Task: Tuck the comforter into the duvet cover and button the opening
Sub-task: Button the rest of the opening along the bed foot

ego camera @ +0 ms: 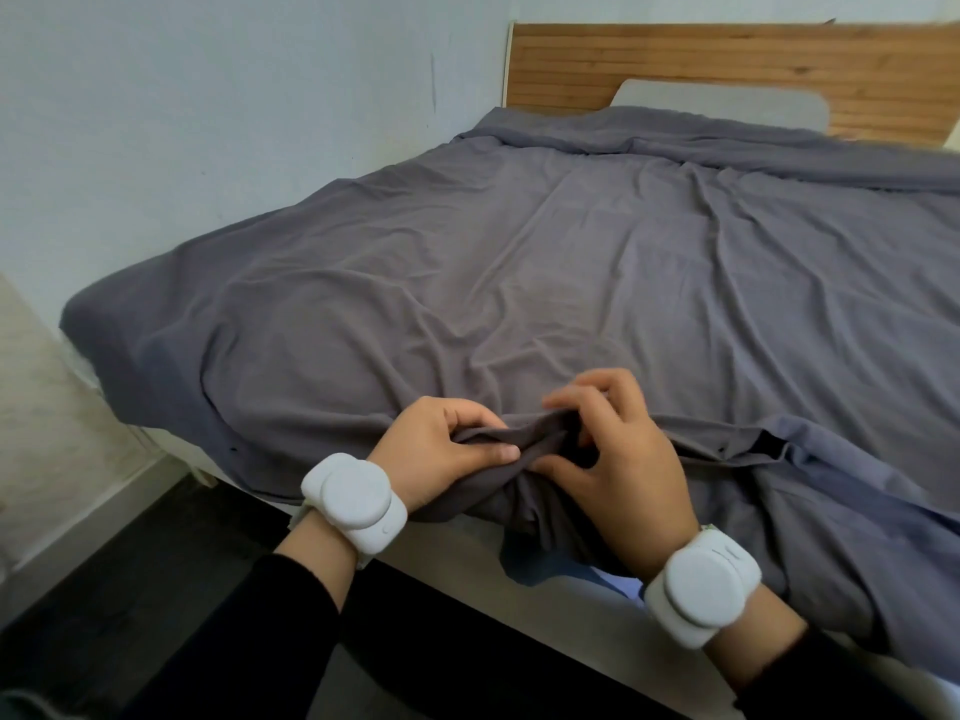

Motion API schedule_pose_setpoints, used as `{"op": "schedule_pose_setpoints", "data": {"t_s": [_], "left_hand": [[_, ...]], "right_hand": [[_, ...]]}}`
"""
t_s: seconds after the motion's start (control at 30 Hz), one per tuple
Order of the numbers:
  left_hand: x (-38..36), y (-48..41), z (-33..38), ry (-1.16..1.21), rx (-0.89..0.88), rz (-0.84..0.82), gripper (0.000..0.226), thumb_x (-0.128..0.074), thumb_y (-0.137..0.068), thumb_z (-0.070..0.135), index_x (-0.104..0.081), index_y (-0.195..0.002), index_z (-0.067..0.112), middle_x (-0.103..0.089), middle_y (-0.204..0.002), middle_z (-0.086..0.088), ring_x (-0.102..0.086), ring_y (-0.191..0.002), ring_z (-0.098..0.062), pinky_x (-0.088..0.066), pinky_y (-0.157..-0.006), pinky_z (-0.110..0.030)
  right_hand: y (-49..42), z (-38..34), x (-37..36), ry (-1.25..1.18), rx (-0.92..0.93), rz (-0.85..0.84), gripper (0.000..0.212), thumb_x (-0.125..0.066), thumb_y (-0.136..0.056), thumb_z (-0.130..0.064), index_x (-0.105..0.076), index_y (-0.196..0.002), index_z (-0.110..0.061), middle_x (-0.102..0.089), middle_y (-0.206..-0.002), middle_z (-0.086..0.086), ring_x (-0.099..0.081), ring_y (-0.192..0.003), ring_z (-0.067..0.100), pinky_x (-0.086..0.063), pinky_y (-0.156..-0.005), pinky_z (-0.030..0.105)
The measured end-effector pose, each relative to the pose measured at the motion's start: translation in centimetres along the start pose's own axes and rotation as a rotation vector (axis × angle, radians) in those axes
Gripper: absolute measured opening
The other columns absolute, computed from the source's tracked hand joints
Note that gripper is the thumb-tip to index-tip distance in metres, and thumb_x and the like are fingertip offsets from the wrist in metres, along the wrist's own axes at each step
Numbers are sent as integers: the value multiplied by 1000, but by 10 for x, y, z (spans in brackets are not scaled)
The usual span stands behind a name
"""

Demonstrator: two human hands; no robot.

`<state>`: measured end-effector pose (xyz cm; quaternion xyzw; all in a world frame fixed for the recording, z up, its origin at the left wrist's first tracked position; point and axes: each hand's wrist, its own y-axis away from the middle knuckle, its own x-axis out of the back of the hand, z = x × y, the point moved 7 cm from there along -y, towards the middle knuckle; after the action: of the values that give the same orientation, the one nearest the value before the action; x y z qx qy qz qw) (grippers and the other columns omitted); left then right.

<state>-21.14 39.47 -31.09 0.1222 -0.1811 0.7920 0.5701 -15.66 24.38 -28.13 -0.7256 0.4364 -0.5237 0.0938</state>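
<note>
A grey duvet cover (pixel 519 262) lies spread over the bed, filled out and wrinkled. Its open hem (pixel 540 439) runs along the near foot edge. My left hand (pixel 441 449) pinches a bunched fold of that hem between thumb and fingers. Close beside it, my right hand (pixel 618 459) grips the same bunch, its fingers curled over the cloth. To the right a dark gap (pixel 769 443) in the hem stays parted. The comforter itself is hidden inside the cover. Whether a button sits between my fingers cannot be told.
A wooden headboard (pixel 727 59) and a pale pillow (pixel 722 103) stand at the far end. A white wall (pixel 208 122) runs along the bed's left side. The light bed frame (pixel 467 558) edges the dark floor (pixel 130 589). White bands sit on both wrists.
</note>
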Motion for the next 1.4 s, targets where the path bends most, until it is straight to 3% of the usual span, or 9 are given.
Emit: {"op": "schedule_pose_setpoints", "data": {"t_s": [0.1, 0.2, 0.33, 0.47, 0.77, 1.0, 1.1, 1.2, 1.4], "left_hand": [[-2, 1, 3, -12, -27, -12, 18, -78, -72, 14, -71, -67, 30, -69, -63, 19, -59, -63, 10, -44, -67, -7], [-4, 2, 4, -32, -29, -36, 17, -78, -71, 14, -71, -68, 29, -69, -62, 20, -59, -63, 11, -44, -66, -6], [-4, 3, 3, -5, -9, -24, 7, -80, -68, 13, -76, -72, 18, -76, -73, 4, -64, -70, 4, -49, -71, -11], [-4, 5, 5, 25, 1, -14, 10, -81, -66, 10, -77, -73, 16, -76, -85, -12, -67, -78, -7, -53, -83, -23], [-12, 4, 3, 44, -10, -38, 21, -81, -66, 8, -77, -70, 28, -76, -78, 9, -68, -81, 2, -47, -79, -7], [-7, 8, -3, -129, -67, 10, 19, -78, -68, 14, -66, -72, 28, -75, -88, 4, -68, -87, -2, -51, -84, -17], [9, 8, -9, -224, -47, 84, 30, -79, -62, 16, -54, -76, 27, -68, -79, 17, -56, -68, 5, -41, -68, -6], [36, 13, -17, -356, 0, 229, 29, -73, -64, 17, -48, -77, 25, -55, -66, 10, -44, -53, -5, -39, -59, -15], [108, 41, -49, -532, 322, 552, 17, -62, -76, 28, -48, -70, 21, -54, -60, 5, -58, -68, -23, -41, -61, -29]], "right_hand": [[-3, 7, -8, 10, -40, -156, 65, -76, -69, -32, -51, -129, -31, -53, -124, -8, -52, -74, 6, -49, -68, 25], [-1, 7, -16, -2, -19, -214, 32, -71, -77, -26, -68, -109, -21, -66, -97, -2, -60, -85, 17, -46, -75, 26], [0, 8, -15, -9, -25, -171, 7, -71, -78, -16, -71, -84, -13, -65, -80, 4, -60, -76, 24, -48, -67, 34], [0, 3, -12, 61, 14, -128, 5, -68, -80, -15, -67, -78, -11, -61, -76, 5, -57, -71, 24, -46, -58, 36], [1, -3, -13, 277, 29, -85, 12, -60, -79, -20, -53, -72, -13, -55, -69, 1, -50, -64, 23, -39, -48, 35], [-1, 1, -16, 256, 37, -65, 7, -60, -75, -21, -62, -79, -15, -60, -70, 0, -55, -66, 23, -44, -50, 34], [-5, 2, -17, 207, 27, -54, 11, -59, -77, -19, -67, -85, -20, -64, -76, -1, -59, -72, 23, -49, -55, 36], [-8, 12, -11, 187, -43, -25, 12, -61, -81, -18, -66, -90, -23, -67, -83, -4, -61, -79, 20, -47, -61, 29], [-20, 22, 11, 216, -110, 175, 10, -62, -83, -20, -65, -92, -22, -57, -88, -1, -56, -70, 19, -37, -56, 24]]}}
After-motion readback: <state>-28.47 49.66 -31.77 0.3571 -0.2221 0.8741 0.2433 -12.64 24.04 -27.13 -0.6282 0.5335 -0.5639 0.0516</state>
